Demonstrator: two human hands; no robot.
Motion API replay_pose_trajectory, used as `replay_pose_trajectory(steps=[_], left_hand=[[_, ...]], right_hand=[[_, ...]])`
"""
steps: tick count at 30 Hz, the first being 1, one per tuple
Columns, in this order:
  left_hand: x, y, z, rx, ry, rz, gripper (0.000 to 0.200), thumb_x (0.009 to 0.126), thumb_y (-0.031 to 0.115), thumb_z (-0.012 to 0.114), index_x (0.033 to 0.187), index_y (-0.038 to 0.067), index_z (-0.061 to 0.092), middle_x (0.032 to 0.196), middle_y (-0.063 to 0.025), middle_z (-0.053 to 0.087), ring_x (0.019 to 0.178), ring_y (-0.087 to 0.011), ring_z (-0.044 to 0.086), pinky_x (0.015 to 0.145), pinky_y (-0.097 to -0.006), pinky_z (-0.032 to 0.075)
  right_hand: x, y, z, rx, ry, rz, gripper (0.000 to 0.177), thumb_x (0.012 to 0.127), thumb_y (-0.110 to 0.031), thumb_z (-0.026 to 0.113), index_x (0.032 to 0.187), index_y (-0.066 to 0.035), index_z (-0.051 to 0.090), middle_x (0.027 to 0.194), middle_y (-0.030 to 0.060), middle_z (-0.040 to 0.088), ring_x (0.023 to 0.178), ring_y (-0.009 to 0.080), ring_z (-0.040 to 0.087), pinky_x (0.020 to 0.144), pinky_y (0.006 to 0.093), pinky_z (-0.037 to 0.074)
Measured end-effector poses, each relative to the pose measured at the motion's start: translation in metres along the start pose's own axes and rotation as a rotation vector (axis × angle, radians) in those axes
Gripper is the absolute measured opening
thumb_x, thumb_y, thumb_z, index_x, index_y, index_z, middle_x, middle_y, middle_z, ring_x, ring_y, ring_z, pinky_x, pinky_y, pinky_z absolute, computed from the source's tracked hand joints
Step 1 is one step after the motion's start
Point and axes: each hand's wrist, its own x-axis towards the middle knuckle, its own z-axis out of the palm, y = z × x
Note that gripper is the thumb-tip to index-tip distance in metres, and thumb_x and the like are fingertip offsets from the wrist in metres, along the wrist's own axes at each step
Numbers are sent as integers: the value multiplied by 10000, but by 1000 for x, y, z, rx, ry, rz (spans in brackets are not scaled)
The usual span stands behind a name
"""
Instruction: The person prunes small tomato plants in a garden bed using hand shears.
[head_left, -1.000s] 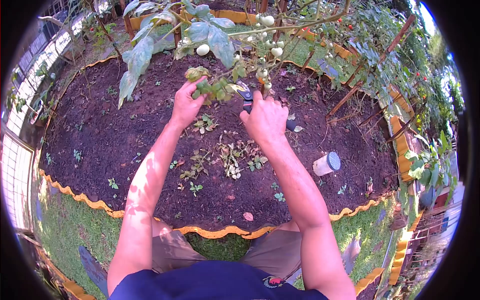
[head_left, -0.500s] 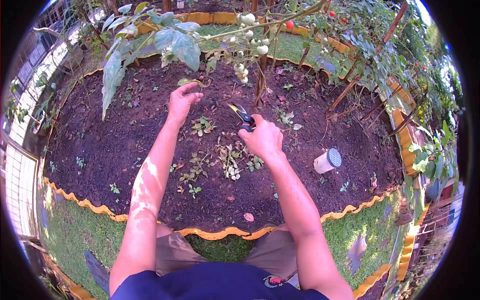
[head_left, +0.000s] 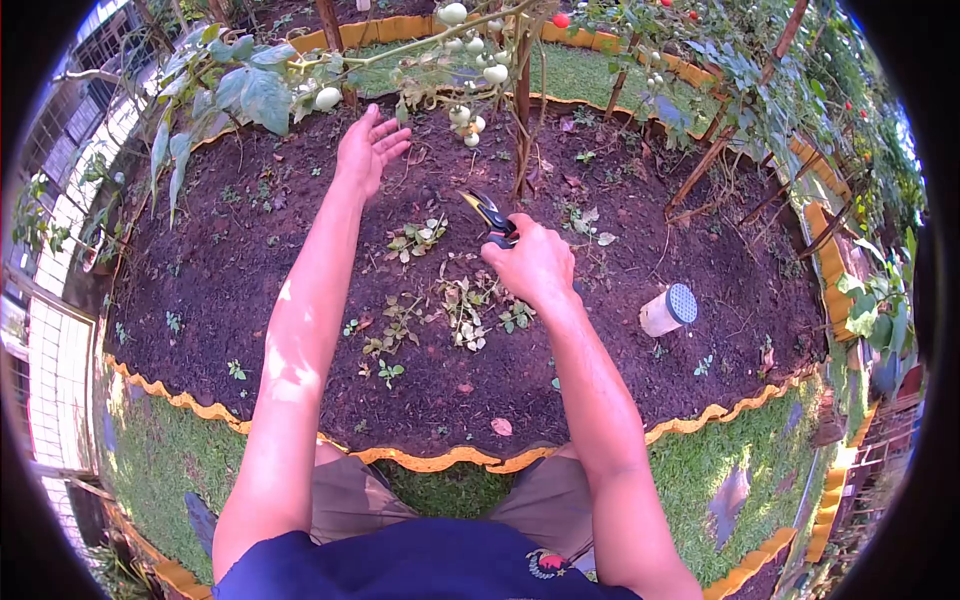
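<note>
My left hand (head_left: 368, 152) is raised over the soil bed with its fingers apart and nothing in it, just below the hanging tomato plant. Green tomatoes (head_left: 494, 74) hang from a branch (head_left: 420, 42) that crosses the top of the view, and one green tomato (head_left: 327, 98) is close above my left fingertips. In my right hand (head_left: 535, 262) are pruning shears (head_left: 489, 212) with black and yellow blades, pointing up and left. Cut wilted leaves (head_left: 465, 308) lie on the dark soil below my hands.
A white pipe with a grated cap (head_left: 668, 311) stands in the soil at the right. Wooden stakes (head_left: 700, 172) hold up more tomato plants. Wavy yellow edging (head_left: 440, 461) borders the bed in front of my knees.
My left hand has moved up and its fingers have spread; the leaf near its fingertips no longer shows there. The shears stay in my right hand. The view has shifted slightly.
</note>
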Motion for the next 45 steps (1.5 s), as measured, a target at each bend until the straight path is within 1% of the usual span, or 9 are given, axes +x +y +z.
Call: replay_pose_trajectory(steps=[4,8,9,13,16,21,25,33,45], left_hand=[[35,22,37,-211,123,48,722,960,428,727,1408,-23,386,1250,-206,580,1098,-317,669,887,-402,584],[79,11,30,-115,92,215,399,969,204,733,1262,-18,576,1108,-112,669,1039,-248,695,880,-384,628],[72,14,36,-140,106,226,164,976,108,701,1114,28,662,1063,-75,700,1015,-218,698,814,-358,633],[39,19,28,62,51,146,240,1000,117,659,1225,35,661,1200,-79,698,1104,-151,660,887,-296,573],[17,21,15,2,-181,134,231,1009,154,652,1228,92,688,1195,-36,703,1096,-142,653,863,-327,552],[-15,28,6,125,-325,188,442,920,56,751,1346,31,636,1272,-56,678,1061,-159,672,955,-323,533],[-28,29,3,278,-385,219,469,906,72,769,1354,31,638,1268,-66,685,1075,-168,685,979,-323,511],[-34,31,2,433,-450,299,535,888,60,766,1402,38,615,1337,-66,662,1167,-158,639,1066,-353,486],[-33,22,-7,493,-517,290,570,895,132,771,1426,28,591,1373,-78,640,1255,-169,577,1091,-350,460]], right_hand=[[-1,2,2,30,-24,-21,503,784,-369,733,1173,-51,706,990,216,751,993,385,729,922,486,559],[-1,3,3,19,-51,-8,545,793,-376,731,1231,-54,693,1002,212,754,1004,379,730,930,483,555],[0,4,3,15,-64,-10,567,798,-379,732,1258,-52,682,1011,215,754,1005,377,731,933,482,553],[1,4,11,55,-63,-29,577,792,-379,727,1264,-52,674,1032,208,754,1018,373,727,936,476,549],[1,-6,15,144,-74,-51,580,785,-381,717,1274,-72,673,1054,186,758,1031,374,722,937,478,546],[4,-26,21,399,-45,-65,572,792,-382,705,1272,-72,665,1123,188,742,1044,393,707,935,482,538],[6,-44,25,268,196,-182,574,805,-354,703,1285,-46,640,1021,204,741,984,405,713,897,508,543],[23,-63,27,11,335,-312,531,803,-357,721,1206,-18,651,911,215,724,867,387,732,808,506,565],[31,-73,30,-30,260,-287,476,804,-373,744,1158,-60,680,925,187,741,830,393,734,779,517,577]])
